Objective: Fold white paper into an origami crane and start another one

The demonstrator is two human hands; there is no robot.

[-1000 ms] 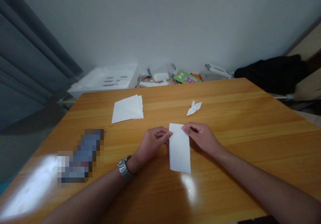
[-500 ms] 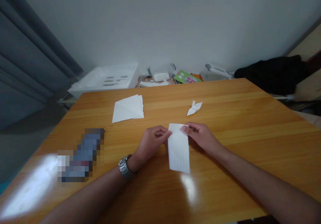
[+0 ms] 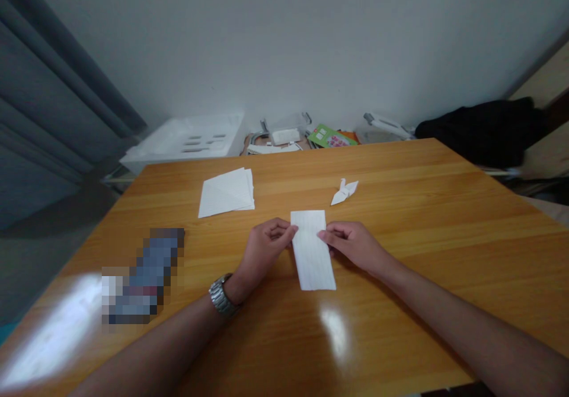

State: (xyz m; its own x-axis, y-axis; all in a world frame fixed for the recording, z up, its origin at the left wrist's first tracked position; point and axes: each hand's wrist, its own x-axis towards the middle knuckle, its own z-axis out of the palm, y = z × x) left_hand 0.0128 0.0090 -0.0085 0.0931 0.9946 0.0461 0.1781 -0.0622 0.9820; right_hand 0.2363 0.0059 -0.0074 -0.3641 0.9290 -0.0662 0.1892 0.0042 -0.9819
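Observation:
A folded white lined paper [image 3: 312, 250] lies on the wooden table [image 3: 422, 219], long side pointing away from me. My left hand [image 3: 265, 250], with a metal watch on its wrist, pinches the paper's left edge near the top. My right hand [image 3: 355, 246] pinches the right edge at about the same height. Both hands have curled fingers closed on the paper.
A small white origami crane [image 3: 344, 191] sits beyond my right hand. A stack of white sheets [image 3: 227, 193] lies at the far left. A blurred-out object [image 3: 142, 275] rests at the left. Clutter, a white tray [image 3: 186, 139] and a black bag [image 3: 484, 127] lie behind the table.
The paper has slid away from me by a little and its top edge now stands past my fingers. Both hands shifted slightly down its sides.

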